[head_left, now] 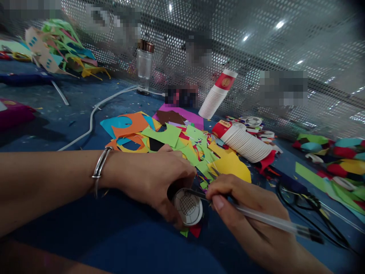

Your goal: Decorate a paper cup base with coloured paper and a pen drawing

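My left hand (168, 179), with a silver bangle at the wrist, is wrapped round the side of a small paper cup (191, 213). The cup's round white end faces me and carries a dark drawn grid of lines. In my right hand (251, 213) is a pen (265, 216) with a clear barrel and a black end cap. Its tip meets the upper part of the white end. Thin grey pointed blades (214, 172) show just behind my right fingers; what they belong to is hidden. Small green and red paper scraps lie under the cup.
Cut coloured paper (168, 135) is heaped beyond my hands. Stacked paper cups stand tilted (213, 99) and lie sideways (245, 142). A glass bottle (144, 68), a white cable (92, 114), eyeglasses (308, 201), a blue glue gun (28, 78) and paper crafts (348, 152) surround them. Perforated metal panel (168, 34) behind.
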{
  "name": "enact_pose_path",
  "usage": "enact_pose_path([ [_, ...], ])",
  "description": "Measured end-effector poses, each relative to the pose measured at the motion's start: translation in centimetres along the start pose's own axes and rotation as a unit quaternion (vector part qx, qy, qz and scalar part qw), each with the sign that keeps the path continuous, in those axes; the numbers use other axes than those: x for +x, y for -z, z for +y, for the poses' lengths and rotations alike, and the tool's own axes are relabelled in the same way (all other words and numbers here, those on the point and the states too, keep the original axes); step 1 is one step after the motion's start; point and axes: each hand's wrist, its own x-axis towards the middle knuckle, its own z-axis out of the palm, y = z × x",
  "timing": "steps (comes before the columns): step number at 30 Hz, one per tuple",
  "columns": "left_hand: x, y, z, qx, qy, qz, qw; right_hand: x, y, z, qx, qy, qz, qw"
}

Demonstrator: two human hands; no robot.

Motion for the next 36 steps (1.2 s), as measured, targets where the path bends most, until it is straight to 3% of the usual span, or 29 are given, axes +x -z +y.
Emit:
enact_pose_path([
  [20,0.03,-0.14,-0.22,-0.002,-0.015,0.006,1.000,0.46,-0.07,-0.29,0.027,0.001,-0.025,0.999],
  [36,-0.02,-0.21,-0.04,0.005,-0.012,0.009,1.000,0.22,0.21,-0.22,0.019,-0.013,0.001,1.000],
])
